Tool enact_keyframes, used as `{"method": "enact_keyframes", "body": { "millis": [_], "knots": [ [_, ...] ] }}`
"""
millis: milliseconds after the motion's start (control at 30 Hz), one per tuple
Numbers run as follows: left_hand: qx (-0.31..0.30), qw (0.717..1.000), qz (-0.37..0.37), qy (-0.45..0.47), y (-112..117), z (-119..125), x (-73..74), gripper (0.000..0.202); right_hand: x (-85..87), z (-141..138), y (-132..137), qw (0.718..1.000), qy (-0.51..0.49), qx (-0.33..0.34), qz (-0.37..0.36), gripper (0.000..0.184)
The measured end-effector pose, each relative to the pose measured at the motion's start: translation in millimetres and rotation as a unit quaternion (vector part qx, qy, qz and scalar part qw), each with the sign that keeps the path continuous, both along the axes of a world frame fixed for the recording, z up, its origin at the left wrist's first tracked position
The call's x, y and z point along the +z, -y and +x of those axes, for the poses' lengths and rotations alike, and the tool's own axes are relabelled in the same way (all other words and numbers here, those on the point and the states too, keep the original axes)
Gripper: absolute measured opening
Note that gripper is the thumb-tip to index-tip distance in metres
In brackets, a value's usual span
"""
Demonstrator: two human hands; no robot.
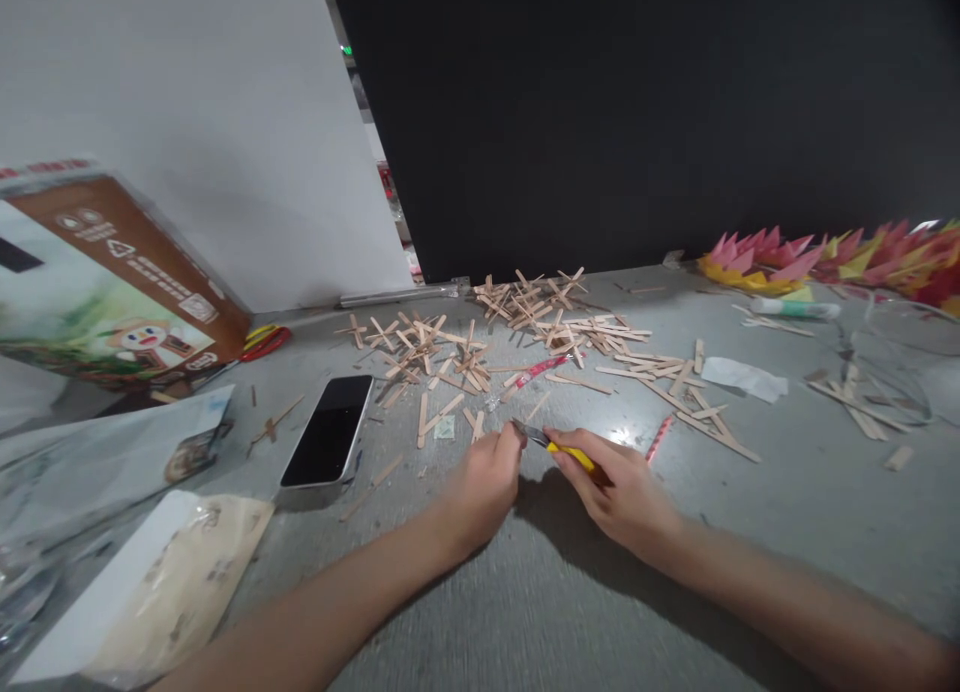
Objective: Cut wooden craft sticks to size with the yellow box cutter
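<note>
My right hand [611,482] is closed around a utility knife [571,459] with a yellow handle. Its grey blade points left and reaches the fingertips of my left hand [486,477]. The left fingers are curled into a pinch; whatever they hold is hidden behind them. Both hands are just above the grey table [465,612]. Beyond them lie many flat wooden sticks [469,357], some crossed together and others loose. A red wrapper strip [544,369] lies among the sticks, and a red-and-white striped piece [659,438] is beside my right hand.
Left are a smartphone [330,432], a plastic packet [180,582], a printed box [112,282] and red-yellow scissors [264,342]. Right are a white paper scrap [745,379], a glue tube [795,309] and pink-yellow paper decorations [765,257]. A black panel [637,112] stands behind.
</note>
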State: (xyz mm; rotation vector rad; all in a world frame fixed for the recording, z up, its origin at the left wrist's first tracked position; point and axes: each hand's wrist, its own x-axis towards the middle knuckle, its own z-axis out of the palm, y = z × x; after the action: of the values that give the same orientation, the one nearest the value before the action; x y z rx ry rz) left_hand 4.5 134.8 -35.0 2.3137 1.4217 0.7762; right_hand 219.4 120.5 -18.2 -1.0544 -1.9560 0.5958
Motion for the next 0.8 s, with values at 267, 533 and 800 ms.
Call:
{"method": "enact_keyframes", "body": {
  "millis": [267, 533, 800],
  "knots": [
    [0.038, 0.995, -0.080, 0.045, 0.4, 1.1, 9.0, 0.022, 4.1, -0.8, 0.7, 1.000, 0.008, -0.010, -0.010, 0.023],
    [0.027, 0.999, -0.043, 0.010, -1.3, 2.2, 5.5, 0.022, 5.3, -3.1, 0.3, 1.000, 0.003, -0.013, -0.022, 0.022],
    [0.033, 0.994, -0.097, 0.038, -2.1, 4.7, 8.0, 0.022, 9.8, -5.8, -1.0, 0.999, -0.001, -0.017, -0.031, 0.021]
  ]
}}
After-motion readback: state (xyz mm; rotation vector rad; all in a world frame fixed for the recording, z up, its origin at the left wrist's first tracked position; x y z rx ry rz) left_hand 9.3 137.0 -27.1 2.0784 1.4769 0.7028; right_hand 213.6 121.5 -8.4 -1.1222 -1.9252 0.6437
